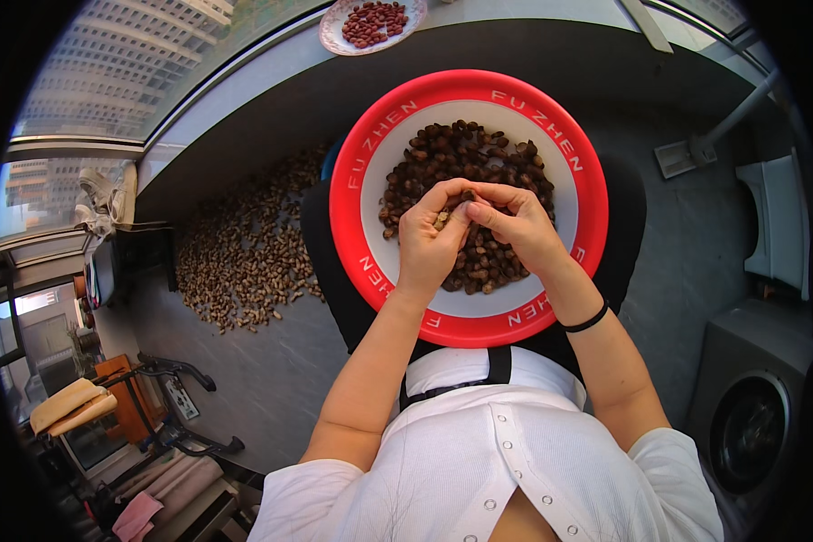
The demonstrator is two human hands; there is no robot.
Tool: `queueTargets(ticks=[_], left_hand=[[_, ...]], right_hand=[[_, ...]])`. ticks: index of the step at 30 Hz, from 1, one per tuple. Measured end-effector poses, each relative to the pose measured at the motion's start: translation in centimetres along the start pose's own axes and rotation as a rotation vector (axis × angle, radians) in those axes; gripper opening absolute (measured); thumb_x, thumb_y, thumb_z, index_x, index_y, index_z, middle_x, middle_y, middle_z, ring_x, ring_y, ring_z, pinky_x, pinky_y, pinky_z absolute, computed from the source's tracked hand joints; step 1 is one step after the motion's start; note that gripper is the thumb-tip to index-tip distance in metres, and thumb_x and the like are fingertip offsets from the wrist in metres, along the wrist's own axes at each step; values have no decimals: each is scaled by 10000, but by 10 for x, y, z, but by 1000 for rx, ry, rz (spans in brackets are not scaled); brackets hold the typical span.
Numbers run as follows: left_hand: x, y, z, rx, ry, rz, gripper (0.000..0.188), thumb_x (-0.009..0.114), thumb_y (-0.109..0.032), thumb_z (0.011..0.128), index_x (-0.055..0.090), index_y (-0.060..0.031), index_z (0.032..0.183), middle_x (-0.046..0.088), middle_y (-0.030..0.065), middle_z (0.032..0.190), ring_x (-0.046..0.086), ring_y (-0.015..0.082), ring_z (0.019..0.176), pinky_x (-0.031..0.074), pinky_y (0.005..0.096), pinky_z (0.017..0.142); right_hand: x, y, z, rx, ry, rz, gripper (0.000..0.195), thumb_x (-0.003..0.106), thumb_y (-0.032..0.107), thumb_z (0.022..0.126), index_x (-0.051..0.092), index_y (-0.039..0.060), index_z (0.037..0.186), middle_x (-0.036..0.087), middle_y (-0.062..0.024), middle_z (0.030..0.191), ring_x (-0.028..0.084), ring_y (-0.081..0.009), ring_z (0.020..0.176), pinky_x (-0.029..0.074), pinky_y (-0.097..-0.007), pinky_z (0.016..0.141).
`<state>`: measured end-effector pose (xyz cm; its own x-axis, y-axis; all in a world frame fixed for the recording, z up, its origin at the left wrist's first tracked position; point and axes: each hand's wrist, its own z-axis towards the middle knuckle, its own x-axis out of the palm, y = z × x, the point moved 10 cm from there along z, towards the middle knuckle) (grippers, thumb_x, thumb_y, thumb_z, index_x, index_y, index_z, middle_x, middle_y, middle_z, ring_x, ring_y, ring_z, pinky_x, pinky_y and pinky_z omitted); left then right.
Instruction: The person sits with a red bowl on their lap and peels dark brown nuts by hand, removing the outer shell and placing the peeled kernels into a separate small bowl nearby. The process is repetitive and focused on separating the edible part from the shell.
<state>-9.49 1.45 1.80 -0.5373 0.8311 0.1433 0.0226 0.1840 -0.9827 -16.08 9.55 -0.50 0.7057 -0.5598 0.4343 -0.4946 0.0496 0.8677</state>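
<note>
A red-rimmed white basin (471,328) rests on my lap, holding a heap of dark brown unshelled peanuts (488,267). Above the heap my left hand (433,234) and my right hand (522,220) meet at the fingertips. Between them they grip a dark peanut (468,195). A paler peanut or shell piece (441,219) lies in the curled fingers of my left hand. My fingers partly hide both pieces. Beyond the basin, a patterned plate (330,34) on the ledge holds reddish shelled peanut kernels (374,24).
Many pale unshelled peanuts (244,271) are spread on the grey floor at the left, beside the wall. White shoes (105,196) stand on the left ledge. A washing machine (745,413) is at the right, with a white plastic stool (779,217) above it in view.
</note>
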Motion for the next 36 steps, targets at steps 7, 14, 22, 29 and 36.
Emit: queueTargets(ticks=[7,14,22,29,36], left_hand=[[-6,8,1,29,-40,173,137,574,-1,883,642,-13,1002,588,-25,694,466,13,550,362,180,476],[-5,11,-5,10,0,158,160,554,-26,918,640,-18,1052,586,-31,741,431,-7,541,319,147,459],[-1,23,-11,74,-151,196,155,549,-41,927,654,-14,1038,580,-33,726,434,3,544,334,164,464],[-3,42,-8,-107,-172,-73,179,532,-166,959,627,-24,1013,604,13,754,504,60,565,360,180,458],[8,65,-5,-363,-17,-772,299,390,-310,1010,574,-75,1023,612,91,839,466,89,517,301,157,360]], right_hand=[[-2,-3,-1,-40,-28,-138,320,615,175,902,627,-52,1128,673,-66,948,603,-85,851,484,-217,769],[-5,-12,0,-64,-19,-225,278,538,126,904,630,-49,1099,646,-32,880,562,-62,767,463,-201,697],[-6,-41,-1,199,-46,40,303,429,130,875,604,15,1094,458,59,665,368,-10,525,296,-169,444],[-5,-41,0,204,-25,-19,281,422,127,908,585,40,1119,470,62,687,400,0,528,300,-157,449],[3,-20,6,-17,28,-193,374,548,93,900,519,-44,1246,567,22,860,551,-47,678,493,-187,658]])
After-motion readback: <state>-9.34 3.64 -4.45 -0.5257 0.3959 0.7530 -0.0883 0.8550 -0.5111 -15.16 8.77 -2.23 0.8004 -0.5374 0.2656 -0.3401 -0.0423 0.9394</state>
